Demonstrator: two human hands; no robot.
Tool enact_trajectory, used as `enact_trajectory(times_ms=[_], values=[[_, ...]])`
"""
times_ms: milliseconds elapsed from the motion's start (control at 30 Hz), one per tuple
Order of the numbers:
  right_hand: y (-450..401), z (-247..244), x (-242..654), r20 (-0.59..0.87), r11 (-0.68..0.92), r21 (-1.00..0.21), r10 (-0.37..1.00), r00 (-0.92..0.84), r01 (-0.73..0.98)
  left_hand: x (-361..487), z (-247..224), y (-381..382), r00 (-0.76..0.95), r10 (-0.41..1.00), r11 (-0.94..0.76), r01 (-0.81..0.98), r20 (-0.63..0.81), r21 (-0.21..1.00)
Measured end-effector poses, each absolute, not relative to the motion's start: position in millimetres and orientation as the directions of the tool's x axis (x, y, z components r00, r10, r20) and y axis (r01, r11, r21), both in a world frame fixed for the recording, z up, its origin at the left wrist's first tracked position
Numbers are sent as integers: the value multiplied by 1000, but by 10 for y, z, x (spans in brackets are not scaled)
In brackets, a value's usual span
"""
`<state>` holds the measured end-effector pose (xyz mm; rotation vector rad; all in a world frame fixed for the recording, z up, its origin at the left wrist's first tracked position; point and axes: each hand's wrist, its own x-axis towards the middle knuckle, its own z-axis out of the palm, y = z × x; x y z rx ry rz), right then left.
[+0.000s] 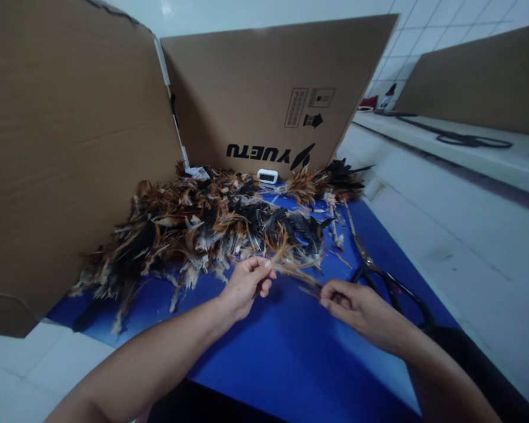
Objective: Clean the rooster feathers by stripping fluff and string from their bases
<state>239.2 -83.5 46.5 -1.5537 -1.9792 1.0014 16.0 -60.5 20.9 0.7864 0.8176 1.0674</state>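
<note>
Between my two hands stretch some thin light-brown feathers (pixel 297 271), slightly blurred. My left hand (pixel 250 283) pinches their left end between thumb and fingers. At their right end my right hand (pixel 346 302) is closed, with fingertips together on the feather ends. Just beyond my hands a large heap of loose brown, black and whitish feathers (pixel 194 229) spreads over the blue tabletop (pixel 282 346). Scissors with black handles (pixel 390 285) lie beside my right hand, blades pointing away.
Cardboard panels stand at the left (pixel 70 129) and back (pixel 255 94). A small white digital device (pixel 267 176) sits against the back panel. Bundled feathers (pixel 308 185) lie at the back right. A white ledge (pixel 458 141) on the right holds another pair of scissors (pixel 471 141) and a small bottle (pixel 387 98).
</note>
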Motion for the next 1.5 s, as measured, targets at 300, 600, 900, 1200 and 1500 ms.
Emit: enact_trajectory(times_ms=[300,600,900,1200,1500], values=[[-820,540,2235,-31,-8,-957,997,-77,289,194,183,-650,346,922,311,-394,-174,865],[-824,393,2080,31,34,-999,988,152,-16,234,161,-679,418,890,331,-325,-179,886],[-906,395,1959,82,84,-996,989,125,-12,263,154,-743,466,868,360,-345,-175,867],[-964,337,1920,199,184,-975,972,123,123,272,144,-752,471,866,360,-350,-170,865],[-982,300,1924,324,301,-926,943,71,229,272,135,-746,469,865,365,-338,-181,868]])
